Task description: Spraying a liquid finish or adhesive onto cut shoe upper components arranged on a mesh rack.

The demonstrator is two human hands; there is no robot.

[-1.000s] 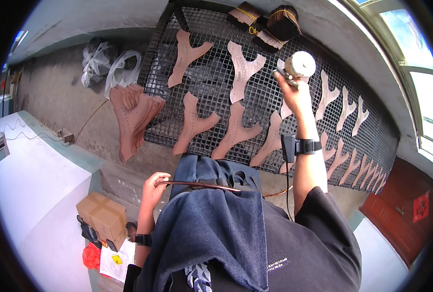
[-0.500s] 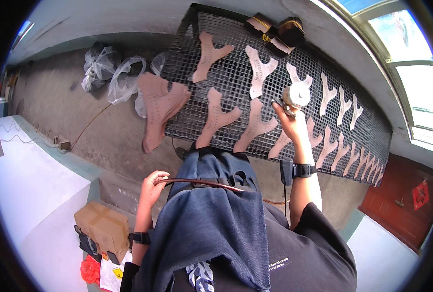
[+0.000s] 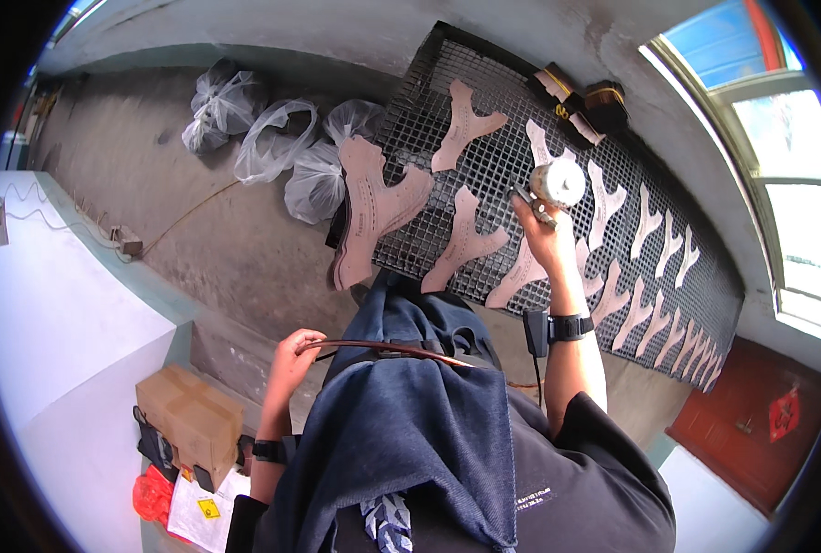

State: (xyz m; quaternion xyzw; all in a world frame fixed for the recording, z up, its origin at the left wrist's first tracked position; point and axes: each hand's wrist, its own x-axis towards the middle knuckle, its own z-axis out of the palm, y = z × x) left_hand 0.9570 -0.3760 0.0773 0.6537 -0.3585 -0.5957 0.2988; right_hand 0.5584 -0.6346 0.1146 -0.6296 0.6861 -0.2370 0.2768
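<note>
My right hand (image 3: 547, 241) is closed around a spray gun (image 3: 559, 184) with a round, whitish cup on top. It is above a black mesh rack (image 3: 410, 207), partly covering a pale Y-shaped piece (image 3: 537, 138) in the far row. More flat Y-shaped pieces, pinkish-brown with rows of small marks, lie on the mesh; one (image 3: 466, 241) is in the near row, left of the gun. Waist-high, my left hand (image 3: 290, 359) grips a thin reddish-brown hose (image 3: 401, 347) that runs across my front.
A thick stack of Y-shaped pieces (image 3: 366, 212) sits at the rack's left end. Banded dark bundles (image 3: 604, 106) rest by the wall. Plastic bags (image 3: 316, 184) lie on the floor to the left. A cardboard box (image 3: 189, 417) is at lower left, a red door (image 3: 738, 424) at right.
My right hand and the spray gun have shifted left along the rack, from the third far-row piece to the second. The whole view has shifted too. My left hand still holds the hose.
</note>
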